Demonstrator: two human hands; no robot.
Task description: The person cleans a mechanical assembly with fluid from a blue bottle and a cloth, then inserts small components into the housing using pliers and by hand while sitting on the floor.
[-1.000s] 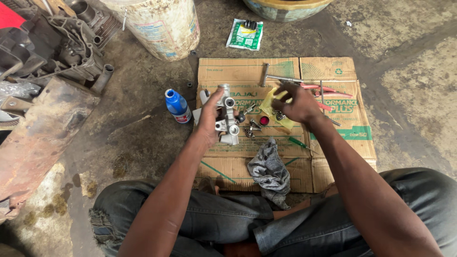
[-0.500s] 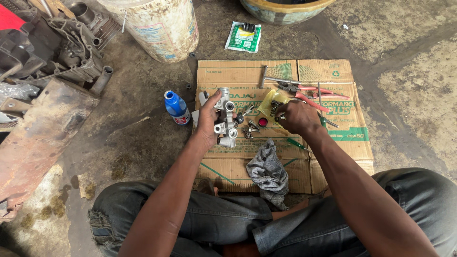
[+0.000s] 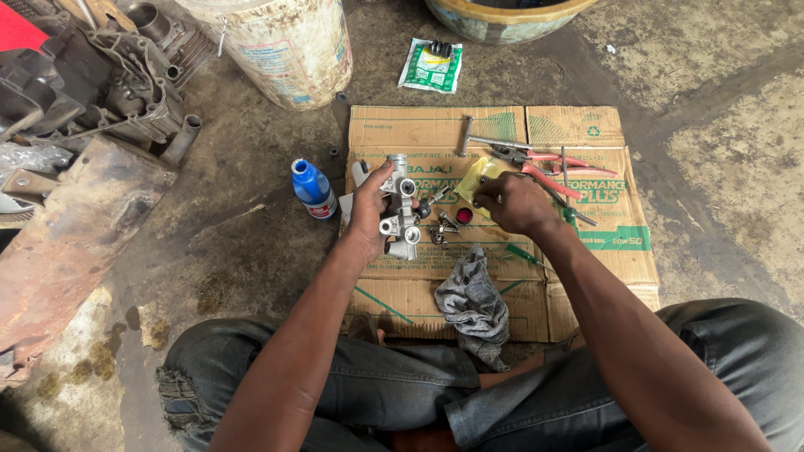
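Seated person at work over a flattened cardboard sheet (image 3: 578, 125) spread on a stained concrete floor. The left hand (image 3: 370, 205) grips a cast metal valve body (image 3: 400, 209), silver-grey with several round ports, holding it upright just above the sheet's left half, fingers wrapped around its left side. The right hand (image 3: 515, 203) hovers over the middle of the sheet with its fingers curled closed; it appears to pinch a small slender part, though this is too small to make out. A yellow cloth (image 3: 471, 179) lies just beyond that hand. Between the two hands, small loose metal fittings (image 3: 442, 224) and a small red cap (image 3: 463, 216) rest on the cardboard. Red-handled pliers (image 3: 543, 165) and a green-handled screwdriver (image 3: 567, 194) lie to the right. A grey rag (image 3: 473, 300) is crumpled at the near edge. A blue bottle (image 3: 312, 188) stands on the floor just left of the sheet; a dirty white bucket (image 3: 280, 50) stands farther off.
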